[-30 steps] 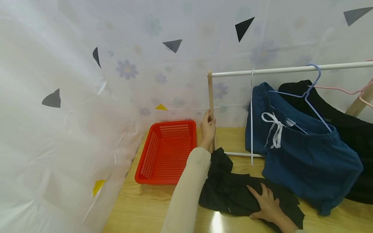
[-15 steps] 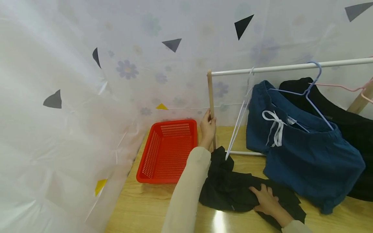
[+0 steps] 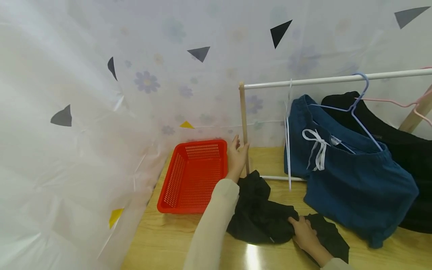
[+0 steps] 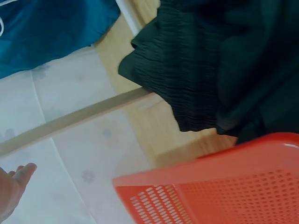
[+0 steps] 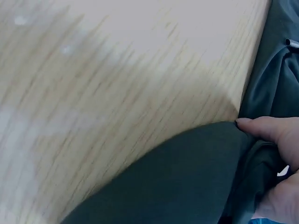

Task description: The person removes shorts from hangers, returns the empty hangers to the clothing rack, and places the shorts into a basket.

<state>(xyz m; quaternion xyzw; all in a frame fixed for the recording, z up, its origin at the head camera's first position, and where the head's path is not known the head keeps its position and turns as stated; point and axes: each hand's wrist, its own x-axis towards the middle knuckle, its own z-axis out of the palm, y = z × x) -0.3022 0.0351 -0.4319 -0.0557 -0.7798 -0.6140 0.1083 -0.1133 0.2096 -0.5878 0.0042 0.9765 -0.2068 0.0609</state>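
Dark pants (image 3: 263, 221) lie bunched on the table in the head view. Their gathered elastic waistband (image 4: 187, 70) shows in the left wrist view. With thumb and fingers my right hand (image 3: 305, 234) pinches the fabric, drawing up a fold; the right wrist view shows the thumb (image 5: 264, 128) on the cloth's edge. My left hand (image 3: 237, 157) is beside the rack's wooden post (image 3: 243, 116), fingers loose and not wrapped round it; a gap to the post shows in the left wrist view. A white hanger (image 3: 288, 150) dangles from the rack's rail (image 3: 324, 80), bare of clothes.
Blue shorts (image 3: 357, 183) with a white drawstring hang on a blue hanger (image 3: 352, 108). Behind them are a black garment (image 3: 388, 146) and a pink hanger (image 3: 391, 101). A red basket (image 3: 167, 208) stands left of the rack. A patterned white sheet (image 3: 145, 37) covers the wall.
My left hand has let go of the wooden post. My right hand went from resting spread on the pants to pinching and folding up their fabric. The white hanger swung left and back.
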